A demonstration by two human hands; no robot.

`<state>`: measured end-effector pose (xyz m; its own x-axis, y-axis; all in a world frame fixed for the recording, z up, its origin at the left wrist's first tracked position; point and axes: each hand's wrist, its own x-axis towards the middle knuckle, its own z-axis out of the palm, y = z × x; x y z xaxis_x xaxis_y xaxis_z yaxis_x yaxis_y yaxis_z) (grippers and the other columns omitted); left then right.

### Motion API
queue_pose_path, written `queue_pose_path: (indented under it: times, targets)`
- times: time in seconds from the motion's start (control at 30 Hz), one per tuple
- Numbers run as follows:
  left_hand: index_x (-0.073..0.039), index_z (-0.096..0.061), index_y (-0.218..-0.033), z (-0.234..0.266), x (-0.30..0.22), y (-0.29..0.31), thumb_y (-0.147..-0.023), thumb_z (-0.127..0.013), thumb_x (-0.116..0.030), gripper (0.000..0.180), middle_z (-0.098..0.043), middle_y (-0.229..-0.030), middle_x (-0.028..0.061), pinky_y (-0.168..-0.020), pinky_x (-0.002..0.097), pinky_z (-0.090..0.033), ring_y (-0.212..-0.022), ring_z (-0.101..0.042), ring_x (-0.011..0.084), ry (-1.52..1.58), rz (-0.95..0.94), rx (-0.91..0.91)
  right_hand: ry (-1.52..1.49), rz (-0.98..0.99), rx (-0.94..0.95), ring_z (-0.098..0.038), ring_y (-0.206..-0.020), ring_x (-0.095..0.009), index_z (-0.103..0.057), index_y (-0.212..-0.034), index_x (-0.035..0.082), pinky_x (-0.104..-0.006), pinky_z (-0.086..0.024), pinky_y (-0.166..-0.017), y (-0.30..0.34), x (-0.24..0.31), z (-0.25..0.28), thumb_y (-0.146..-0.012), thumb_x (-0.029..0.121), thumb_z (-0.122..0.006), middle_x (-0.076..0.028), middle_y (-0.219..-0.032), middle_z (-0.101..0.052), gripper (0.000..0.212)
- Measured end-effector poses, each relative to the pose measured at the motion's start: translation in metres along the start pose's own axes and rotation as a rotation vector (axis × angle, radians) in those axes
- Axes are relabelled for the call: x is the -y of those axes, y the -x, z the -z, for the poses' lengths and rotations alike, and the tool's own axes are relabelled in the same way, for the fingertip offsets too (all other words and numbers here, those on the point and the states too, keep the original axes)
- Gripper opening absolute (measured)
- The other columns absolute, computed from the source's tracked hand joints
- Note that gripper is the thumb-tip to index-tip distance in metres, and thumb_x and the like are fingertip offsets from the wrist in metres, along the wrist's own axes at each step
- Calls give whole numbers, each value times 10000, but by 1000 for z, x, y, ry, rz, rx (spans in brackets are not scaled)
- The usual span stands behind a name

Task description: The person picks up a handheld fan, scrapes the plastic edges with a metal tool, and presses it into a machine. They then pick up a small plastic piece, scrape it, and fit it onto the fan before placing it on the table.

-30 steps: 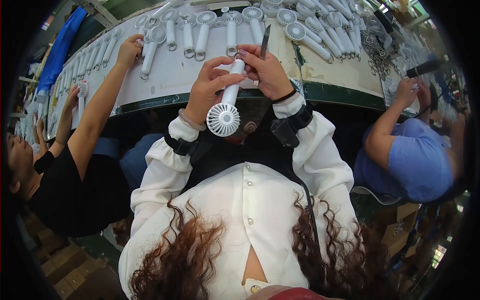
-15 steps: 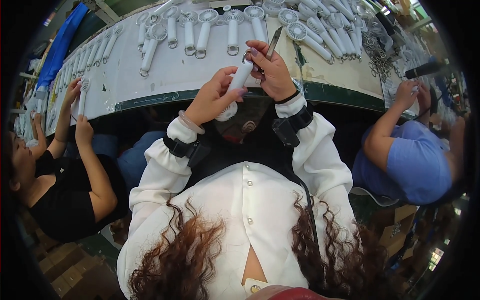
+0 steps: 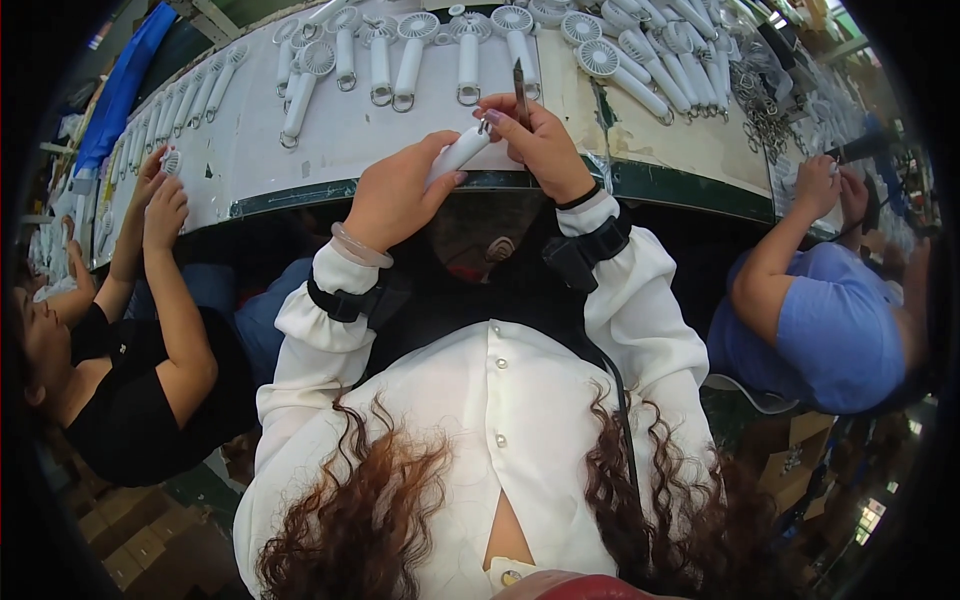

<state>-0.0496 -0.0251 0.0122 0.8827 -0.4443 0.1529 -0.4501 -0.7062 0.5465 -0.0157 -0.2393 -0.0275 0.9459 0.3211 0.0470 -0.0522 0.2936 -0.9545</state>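
Note:
My left hand (image 3: 395, 195) is closed around the white handle of a small handheld fan (image 3: 462, 152). The handle's end tilts up to the right, and my palm hides the fan's head. At that end shows a small metal ring (image 3: 485, 126), with the fingertips of my right hand (image 3: 548, 155) at it. A slim metal tool with a pointed tip (image 3: 520, 85) stands up out of my right hand, held in its fingers. Whether the ring is seated in the handle cannot be made out.
On the worktable (image 3: 330, 160) lie several white handheld fans (image 3: 408, 65) with rings. More fans (image 3: 650, 70) pile up at the back right, beside a heap of metal rings (image 3: 760, 110). Co-workers sit at my left (image 3: 140, 350) and right (image 3: 810, 320). A dark green edge borders the table.
My left hand has moved left and turned, so the fan lies flatter and its head is hidden. The tool stands more upright. The left co-worker's hands have drawn together around a fan.

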Motion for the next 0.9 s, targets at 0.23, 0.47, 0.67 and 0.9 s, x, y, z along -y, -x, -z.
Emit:
queue_pose_path:
  times: [0.23,0.47,0.67,0.9]
  targets:
    - [-138,-579,-1194,-2,7,8,-851,-681,-266,380,-647,-919,109,-687,410,-514,-814,-640,336,-135,-9,-87,218,93,-207,-576,-949,-123,-582,-1184,8,-256,-456,-850,8,2,-7,-974,167,-540,-41,-1008,-632,267]
    - [-121,-615,-1154,-1,-3,10,-828,-702,-267,368,-628,-876,102,-671,406,-515,-802,-636,329,-310,97,-69,880,220,-154,-607,-807,-117,-597,-1148,4,-250,-487,-732,25,1,4,-982,184,-527,-50,-883,-638,255]
    - [-120,-613,-1176,0,7,10,-849,-682,-285,371,-645,-922,101,-699,389,-512,-831,-639,302,-274,169,-90,589,-66,-177,-597,-670,-96,-599,-1126,4,-229,-481,-618,42,5,-7,-990,153,-497,-46,-840,-641,227]
    - [-86,-617,-1184,2,15,4,-861,-673,-296,390,-665,-960,114,-722,371,-512,-850,-647,276,-255,225,-91,273,-241,-15,-634,-735,-109,-568,-1140,23,-235,-495,-648,62,-2,-17,-988,127,-485,-65,-876,-665,202]
